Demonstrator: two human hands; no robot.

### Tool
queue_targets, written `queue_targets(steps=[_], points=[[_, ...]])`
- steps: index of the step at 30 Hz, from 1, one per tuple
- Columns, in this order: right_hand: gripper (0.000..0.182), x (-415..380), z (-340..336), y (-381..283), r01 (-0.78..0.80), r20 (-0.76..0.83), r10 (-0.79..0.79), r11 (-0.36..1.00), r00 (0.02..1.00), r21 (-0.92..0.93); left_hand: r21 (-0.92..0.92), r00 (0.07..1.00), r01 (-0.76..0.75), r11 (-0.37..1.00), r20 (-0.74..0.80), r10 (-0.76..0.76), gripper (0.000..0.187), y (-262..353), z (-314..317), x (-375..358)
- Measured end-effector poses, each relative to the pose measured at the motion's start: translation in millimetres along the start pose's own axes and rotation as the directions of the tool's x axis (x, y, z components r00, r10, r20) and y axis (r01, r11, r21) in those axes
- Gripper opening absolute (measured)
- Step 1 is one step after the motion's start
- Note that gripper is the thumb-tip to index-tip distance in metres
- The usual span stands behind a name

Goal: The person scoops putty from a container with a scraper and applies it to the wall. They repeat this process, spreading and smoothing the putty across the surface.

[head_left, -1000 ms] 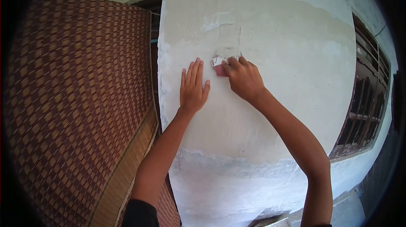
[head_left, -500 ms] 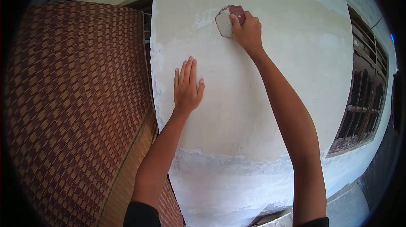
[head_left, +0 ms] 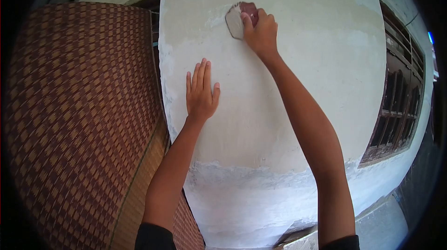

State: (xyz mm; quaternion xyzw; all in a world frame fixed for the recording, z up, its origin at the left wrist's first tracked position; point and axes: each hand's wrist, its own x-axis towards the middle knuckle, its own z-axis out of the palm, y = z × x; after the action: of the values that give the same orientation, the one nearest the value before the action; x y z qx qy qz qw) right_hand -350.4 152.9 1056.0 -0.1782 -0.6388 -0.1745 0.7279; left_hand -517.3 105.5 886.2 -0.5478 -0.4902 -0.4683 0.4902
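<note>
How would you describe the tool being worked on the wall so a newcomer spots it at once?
Start at the broad plastered wall between the woven mat and the barred window. Near its top, the right hand presses a small scraper to the plaster. Its reddish handle and grey, putty-smeared blade are the only colour on the pale surface.

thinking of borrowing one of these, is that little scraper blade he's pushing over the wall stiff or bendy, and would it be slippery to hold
Probably fairly stiff: the scraper keeps a flat, straight-edged shape while the right hand presses it against the wall. It looks thin and small, so likely light. Grey filler coats its face, so the grip may get slick or gritty; that is hard to tell here.
</note>
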Motion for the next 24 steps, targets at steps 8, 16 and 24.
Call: queue_targets(steps=[8,16,24], points=[[0.035,18,-62,51,-0.375,-0.273,0.409,0.911,0.871,0.170,-0.017,1.000,0.002,1.000,0.003,-0.002,0.062,2,2,1],[0.033,2,-4,21,0.103,0.077,-0.100,0.994,0.992,-0.034,-0.027,1.000,-0.017,0.999,-0.012,0.017,0.061,-5,-1,-1],[0.034,10,-72,55,-0.275,-0.366,0.332,0.940,0.869,0.200,0.016,1.000,0.013,1.000,-0.023,-0.012,0.062,-3,1,-2]])
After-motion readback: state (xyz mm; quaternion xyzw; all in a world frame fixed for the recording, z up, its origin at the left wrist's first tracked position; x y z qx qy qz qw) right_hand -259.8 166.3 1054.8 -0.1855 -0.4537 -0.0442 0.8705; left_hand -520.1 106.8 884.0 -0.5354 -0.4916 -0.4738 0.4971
